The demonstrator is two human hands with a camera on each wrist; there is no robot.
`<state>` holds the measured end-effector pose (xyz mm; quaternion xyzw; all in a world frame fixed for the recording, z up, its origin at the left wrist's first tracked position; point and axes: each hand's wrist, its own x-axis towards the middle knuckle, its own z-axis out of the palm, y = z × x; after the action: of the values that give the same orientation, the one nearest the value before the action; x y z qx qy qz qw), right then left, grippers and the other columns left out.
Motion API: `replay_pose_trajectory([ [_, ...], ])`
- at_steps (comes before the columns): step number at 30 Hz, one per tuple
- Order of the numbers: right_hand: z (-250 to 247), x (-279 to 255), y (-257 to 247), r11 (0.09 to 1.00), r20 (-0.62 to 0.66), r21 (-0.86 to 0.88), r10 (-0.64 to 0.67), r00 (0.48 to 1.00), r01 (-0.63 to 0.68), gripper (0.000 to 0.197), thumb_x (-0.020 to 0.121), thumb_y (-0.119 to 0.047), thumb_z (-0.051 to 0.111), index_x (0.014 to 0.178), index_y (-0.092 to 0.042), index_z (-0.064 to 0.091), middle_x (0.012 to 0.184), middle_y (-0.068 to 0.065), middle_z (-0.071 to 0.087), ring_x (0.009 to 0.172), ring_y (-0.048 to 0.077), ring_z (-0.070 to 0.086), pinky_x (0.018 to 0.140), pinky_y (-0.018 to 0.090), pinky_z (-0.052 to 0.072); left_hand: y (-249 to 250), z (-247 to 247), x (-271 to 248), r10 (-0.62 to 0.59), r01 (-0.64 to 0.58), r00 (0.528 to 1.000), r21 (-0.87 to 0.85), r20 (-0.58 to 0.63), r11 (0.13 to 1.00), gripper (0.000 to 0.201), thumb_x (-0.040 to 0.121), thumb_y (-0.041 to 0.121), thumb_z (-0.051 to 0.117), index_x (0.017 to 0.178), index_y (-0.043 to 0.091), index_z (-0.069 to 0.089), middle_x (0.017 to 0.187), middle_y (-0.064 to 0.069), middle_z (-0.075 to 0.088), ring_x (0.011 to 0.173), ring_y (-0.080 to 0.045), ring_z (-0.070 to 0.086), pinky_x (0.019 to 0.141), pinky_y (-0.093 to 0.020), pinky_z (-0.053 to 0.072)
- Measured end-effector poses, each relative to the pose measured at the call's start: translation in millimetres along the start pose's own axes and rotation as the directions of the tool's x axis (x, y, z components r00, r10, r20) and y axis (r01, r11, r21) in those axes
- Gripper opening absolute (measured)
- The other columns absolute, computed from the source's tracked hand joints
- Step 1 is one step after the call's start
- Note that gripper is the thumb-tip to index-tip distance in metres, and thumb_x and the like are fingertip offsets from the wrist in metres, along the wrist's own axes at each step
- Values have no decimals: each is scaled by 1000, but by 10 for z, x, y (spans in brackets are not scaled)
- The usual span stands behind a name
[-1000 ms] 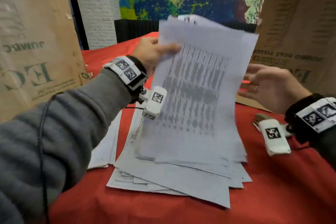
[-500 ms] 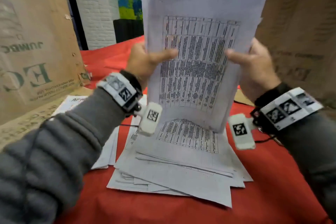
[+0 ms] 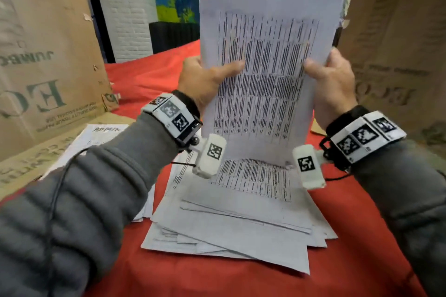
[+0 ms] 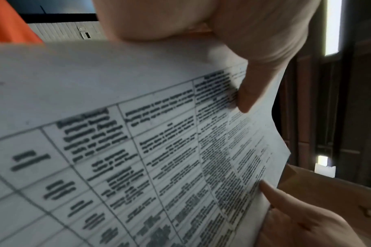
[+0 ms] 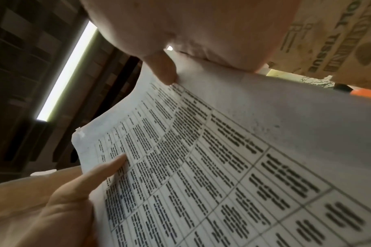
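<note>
A sheaf of printed sheets [image 3: 265, 75] with a table of text stands upright in front of me, its lower edge just above a loose pile of papers [image 3: 231, 222] on the red tablecloth [image 3: 217, 279]. My left hand [image 3: 205, 79] grips the sheaf's left edge, thumb across the front. My right hand [image 3: 330, 84] grips the right edge the same way. In the left wrist view the thumb [image 4: 248, 93] presses on the sheaf [image 4: 138, 150]. The right wrist view shows the thumb [image 5: 163, 68] on the sheaf [image 5: 222, 158], with the other hand's thumb lower left.
Tall cardboard boxes stand at the left [image 3: 43, 50] and right [image 3: 398, 43]. More sheets [image 3: 101, 135] lie on the cloth at the left, partly under my sleeve. A white brick wall and a painted mural are behind the table.
The sheaf, first tilted over the pile in my left hand alone, came up off it. My right hand came in and took its right edge; both now hold it upright.
</note>
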<state>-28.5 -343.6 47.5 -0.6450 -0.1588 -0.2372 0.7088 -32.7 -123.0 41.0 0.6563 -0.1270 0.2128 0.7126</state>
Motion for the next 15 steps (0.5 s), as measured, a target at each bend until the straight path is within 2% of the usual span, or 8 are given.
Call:
replay_pose_trajectory([
  [3,7,27,-44,999,-16,11,-36,999,36,35,83,-12,58,118,-8,61,123,17,69,110,28,67,104,54,53,46,-1,30,16,-16,1000,4,-24,1000,16,82,7,86,90,14,74,94,-6,81,90,-21,79,77,-34,64],
  [5,-18,-6,42,1000,12,9,-2,1000,2,47,84,-13,58,130,-2,56,132,20,66,120,33,65,108,56,50,-71,-41,-6,-11,11,1000,12,26,1000,23,80,13,88,99,10,75,102,-10,80,96,-25,78,86,-43,64],
  [7,-48,-63,153,999,36,-3,45,998,-45,51,88,-10,57,137,0,53,134,17,67,124,34,64,110,57,48,-229,-67,-55,-48,45,997,45,55,998,33,79,19,90,106,8,74,109,-13,79,102,-29,77,93,-53,61],
  [10,-57,-61,223,998,20,-13,69,997,-69,43,93,-5,55,136,-3,57,131,13,69,121,31,67,109,56,49,-323,-70,-41,-55,54,998,33,31,998,51,71,33,94,111,9,73,111,-11,79,104,-27,76,94,-52,60],
  [12,-47,-61,231,998,23,10,69,997,-69,41,91,-6,55,131,-4,60,129,12,70,120,30,68,108,56,50,-327,-59,-33,-33,32,999,46,21,998,64,67,42,94,113,3,73,110,-14,78,102,-31,76,91,-51,62],
  [13,-38,-77,235,997,29,12,74,997,-74,38,90,-6,55,127,-7,62,127,11,71,118,30,69,107,55,51,-342,-57,-28,-18,17,1000,81,22,997,61,71,43,93,108,-1,72,104,-15,78,95,-30,77,87,-47,63],
  [14,-33,-90,236,997,31,9,77,997,-77,34,91,-6,54,123,-10,64,126,10,72,117,29,69,106,55,52,-343,-43,-32,-6,5,1000,120,13,993,52,78,43,89,97,-2,72,90,-13,78,80,-25,76,76,-38,64],
  [15,-28,-98,245,997,39,12,80,996,-81,31,93,-5,54,121,-13,65,125,10,72,116,29,70,105,54,53,-335,-18,-41,9,-7,1000,154,-7,988,41,85,42,84,81,5,68,71,-3,71,60,-15,67,60,-28,58],
])
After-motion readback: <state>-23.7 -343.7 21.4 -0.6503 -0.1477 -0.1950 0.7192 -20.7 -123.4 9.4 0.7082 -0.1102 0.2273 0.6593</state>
